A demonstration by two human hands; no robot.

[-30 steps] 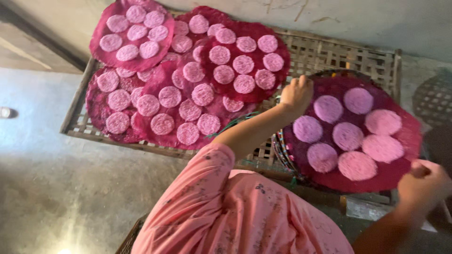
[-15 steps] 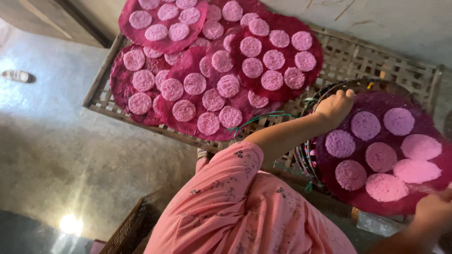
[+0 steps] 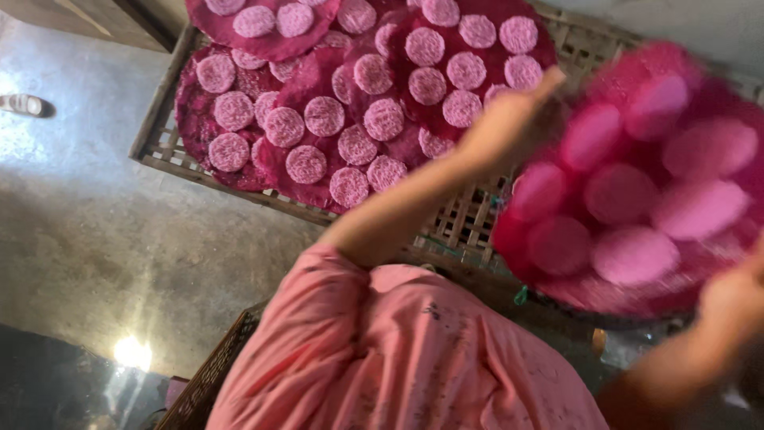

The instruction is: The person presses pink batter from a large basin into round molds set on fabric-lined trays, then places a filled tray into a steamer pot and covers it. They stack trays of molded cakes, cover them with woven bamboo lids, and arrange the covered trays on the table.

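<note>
Here we held a round dark-pink mat (image 3: 637, 191) loaded with paler pink discs (image 3: 633, 256), and we held it between both hands, tilted and lifted off the lattice drying rack (image 3: 461, 227) below. Our left hand (image 3: 509, 119) gripped the mat's near-left rim, fingers closed over the edge, while our right hand (image 3: 736, 299) had the lower right rim, though how its fingers curled there we could not tell, since it was blurred and partly cut off by the picture's edge. The mat lay to the right of our left hand and above our right, so it spanned the gap between them; being round, it had no long axis to speak of, but its line of support ran from upper left to lower right. The left hand was the nearer one to the mats already laid (image 3: 358, 119) on the rack, which overlapped one another to the left, each covered in the same discs.

The carried mat was smeared by motion, so we could not count its discs surely or see whether a wire tray sat beneath it. Its far right side ran out of view. Our pink sleeve (image 3: 398, 358) hid the rack's near edge, and a woven basket corner (image 3: 211, 378) showed at our left on the concrete floor (image 3: 95, 239).
</note>
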